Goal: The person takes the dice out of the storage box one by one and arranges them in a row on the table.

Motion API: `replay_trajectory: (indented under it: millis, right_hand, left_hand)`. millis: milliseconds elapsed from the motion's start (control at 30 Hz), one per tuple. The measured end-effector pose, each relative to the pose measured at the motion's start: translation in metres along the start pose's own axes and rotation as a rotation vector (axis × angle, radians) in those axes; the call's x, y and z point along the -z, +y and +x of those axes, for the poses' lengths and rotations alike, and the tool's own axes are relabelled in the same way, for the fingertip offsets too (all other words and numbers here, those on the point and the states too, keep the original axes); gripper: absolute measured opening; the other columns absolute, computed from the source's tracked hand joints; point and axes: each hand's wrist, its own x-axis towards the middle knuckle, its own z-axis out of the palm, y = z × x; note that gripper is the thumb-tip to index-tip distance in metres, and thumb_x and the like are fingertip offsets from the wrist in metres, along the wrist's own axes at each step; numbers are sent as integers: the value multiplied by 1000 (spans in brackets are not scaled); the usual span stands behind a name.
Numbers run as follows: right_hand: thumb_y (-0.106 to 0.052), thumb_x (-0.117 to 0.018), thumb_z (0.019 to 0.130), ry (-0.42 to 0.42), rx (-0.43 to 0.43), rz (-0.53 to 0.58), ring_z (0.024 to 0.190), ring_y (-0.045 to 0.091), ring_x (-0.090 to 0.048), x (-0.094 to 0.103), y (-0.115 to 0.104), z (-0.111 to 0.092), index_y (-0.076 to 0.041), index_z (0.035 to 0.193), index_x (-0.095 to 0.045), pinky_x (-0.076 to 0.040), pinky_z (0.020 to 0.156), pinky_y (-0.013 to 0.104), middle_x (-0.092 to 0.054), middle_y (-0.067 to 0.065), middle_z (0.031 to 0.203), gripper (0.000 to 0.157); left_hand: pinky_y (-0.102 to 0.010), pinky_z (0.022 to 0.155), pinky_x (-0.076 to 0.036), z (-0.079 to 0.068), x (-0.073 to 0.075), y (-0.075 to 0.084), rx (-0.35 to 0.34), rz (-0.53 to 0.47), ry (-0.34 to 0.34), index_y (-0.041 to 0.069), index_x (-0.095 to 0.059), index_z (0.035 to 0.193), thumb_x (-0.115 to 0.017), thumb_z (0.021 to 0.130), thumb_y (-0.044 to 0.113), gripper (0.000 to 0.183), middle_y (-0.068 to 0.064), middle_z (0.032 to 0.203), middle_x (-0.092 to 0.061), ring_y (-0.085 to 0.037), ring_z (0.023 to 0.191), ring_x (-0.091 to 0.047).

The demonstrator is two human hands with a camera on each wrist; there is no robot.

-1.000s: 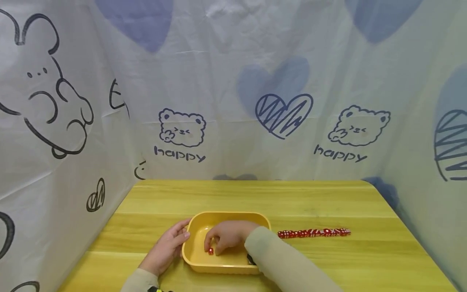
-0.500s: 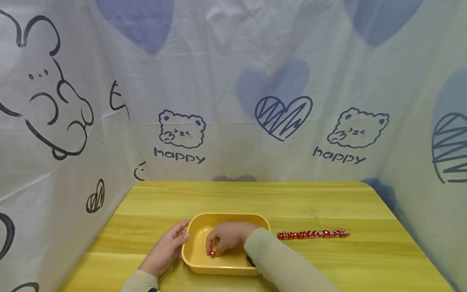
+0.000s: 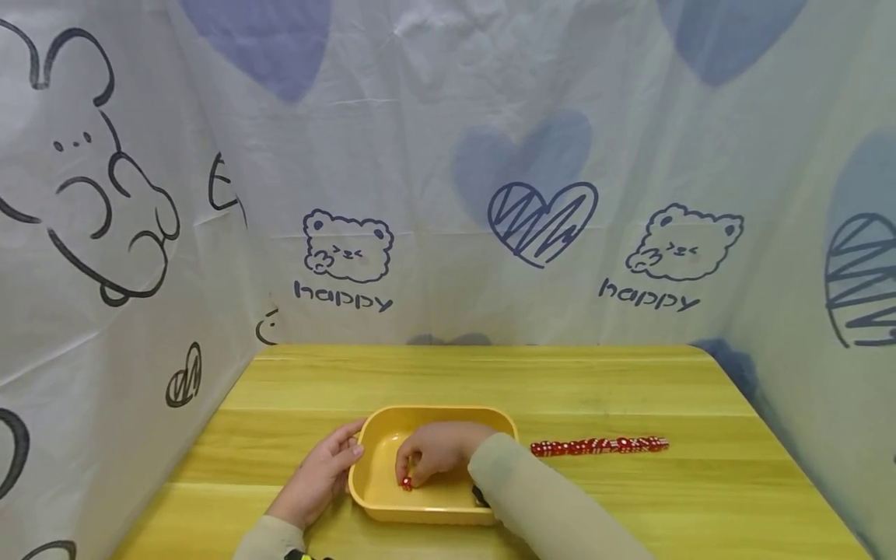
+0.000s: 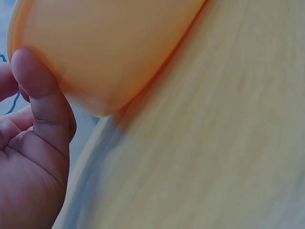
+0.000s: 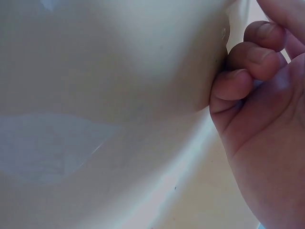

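A yellow plastic box [image 3: 381,459] stands on the wooden table. My left hand [image 3: 323,474] grips its left rim, thumb over the edge and the other fingers outside; the left wrist view shows the thumb [image 4: 35,76] against the box wall [image 4: 109,52]. Inside the box is my right hand [image 3: 437,451], pinching a small red die [image 3: 407,483] between fingertips and thumb, low near the box floor. In the right wrist view the curled fingers of the right hand [image 5: 267,109] show, but the die is hidden there.
A straight row of several red dice [image 3: 598,446] lies on the table [image 3: 630,381] to the right of the box. The right forearm crosses the box's right front corner and covers part of it. Printed white cloth [image 3: 448,311] stands behind and on both sides.
My right hand and the die have shifted very slightly to the right inside the box. The left hand keeps its hold on the rim, and the dice row looks unchanged.
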Motion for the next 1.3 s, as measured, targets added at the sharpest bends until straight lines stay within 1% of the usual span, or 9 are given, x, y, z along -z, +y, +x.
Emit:
replay_trajectory:
  millis: [133, 200, 400, 567, 733, 867, 967, 1167, 1300]
  right_hand:
    - [-10, -73, 89, -2, 2, 35, 67, 3, -54, 0, -1, -1, -23, 97, -76, -46, 63, 19, -65, -11, 78, 16]
    - [-11, -73, 90, 11, 12, 40, 65, 4, -54, 0, -1, -2, -25, 97, -76, -46, 61, 20, -64, -10, 76, 16]
    - [-16, -70, 92, 118, 20, 1, 63, 7, -50, 8, -4, -6, -33, 97, -73, -43, 58, 22, -57, -7, 71, 18]
    - [-19, -71, 94, 182, 48, -44, 63, 6, -50, 20, -14, -19, -32, 101, -73, -43, 58, 21, -56, -8, 71, 14]
    - [-20, -69, 96, 258, 64, -36, 62, 7, -49, 33, -21, -41, -31, 103, -72, -43, 58, 22, -55, -8, 71, 14]
    - [-20, -66, 97, 317, 58, -8, 60, 9, -48, 46, -17, -65, -27, 106, -72, -43, 58, 23, -54, -6, 69, 13]
    - [-22, -65, 99, 355, 37, -20, 61, 10, -48, 54, -9, -83, -26, 108, -72, -44, 60, 26, -53, -6, 69, 12]
    - [-26, -65, 100, 423, -37, -62, 67, 9, -51, 62, 13, -115, -33, 109, -71, -47, 65, 28, -55, -7, 73, 13]
    - [-24, -66, 99, 471, -72, -65, 68, 10, -51, 62, 28, -136, -28, 112, -72, -47, 64, 29, -56, -8, 75, 15]
  left_hand:
    - [-27, 66, -56, -3, 0, -1, 12, 0, -14, -2, -18, 159, -50, 108, 18, 64, -16, 114, -50, -18, 85, -60]
    - [-27, 67, -55, -4, 0, -2, 24, -1, -11, -2, -18, 159, -50, 108, 19, 64, -17, 116, -51, -18, 87, -60]
    - [-29, 71, -57, -3, 0, 0, 24, 6, -16, -1, -20, 159, -53, 107, 22, 65, -16, 117, -52, -19, 91, -62]
    - [-28, 68, -56, -2, 1, 0, 33, 14, -13, 1, -21, 159, -54, 106, 26, 67, -14, 115, -52, -18, 89, -61]
    - [-26, 66, -54, -2, 3, -3, 43, 14, 3, 1, -21, 159, -54, 106, 25, 67, -14, 116, -50, -17, 87, -58]
    - [-24, 63, -53, 0, 4, -3, 32, 23, 13, 1, -22, 159, -55, 106, 24, 66, -14, 113, -50, -15, 82, -57]
    - [-23, 61, -52, 1, 4, -2, 25, 21, 19, 1, -23, 158, -54, 106, 23, 64, -14, 112, -49, -14, 78, -56]
    - [-24, 63, -52, 2, 4, -1, 24, 18, 9, 0, -22, 159, -53, 107, 22, 65, -16, 113, -48, -15, 80, -55]
    - [-23, 63, -52, 2, 3, -2, 22, 14, 9, 0, -22, 159, -53, 107, 22, 64, -16, 114, -47, -15, 81, -55]
